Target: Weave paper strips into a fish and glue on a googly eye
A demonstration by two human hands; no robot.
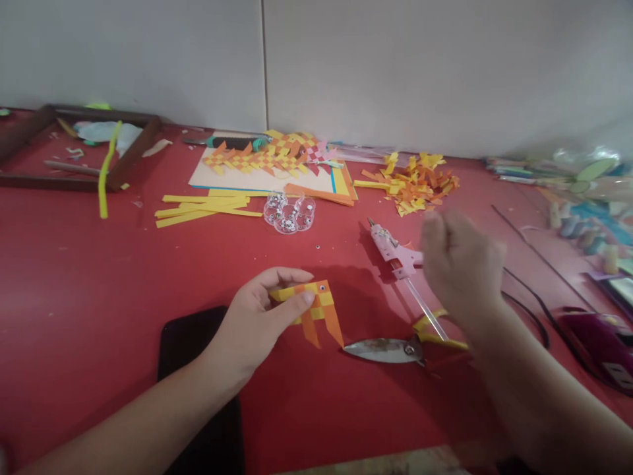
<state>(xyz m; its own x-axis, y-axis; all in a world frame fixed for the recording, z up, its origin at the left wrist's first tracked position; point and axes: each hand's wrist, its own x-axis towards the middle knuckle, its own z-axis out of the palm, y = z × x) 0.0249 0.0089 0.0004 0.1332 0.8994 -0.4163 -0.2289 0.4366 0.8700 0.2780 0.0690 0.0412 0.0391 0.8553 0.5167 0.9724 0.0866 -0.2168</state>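
Paper fish [324, 298] pinched by left hand [264, 310] over worktop [89, 277], six o'clock from mid-view, right hand [459, 260] curled into a fist at three o'clock, any contents hidden, glue gun [388, 245] set near it, scissors [378, 350] laid at five o'clock, paper scraps [420, 185] heaped at two o'clock

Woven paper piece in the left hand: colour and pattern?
The woven paper piece is orange and yellow, checkered; best seen in the head view.

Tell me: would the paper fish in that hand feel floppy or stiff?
The paper fish is probably light, since it looks woven from thin strips. Its checkered middle may be stiff because strips overlap there. The loose orange ends would likely bend easily, as they stick out singly.
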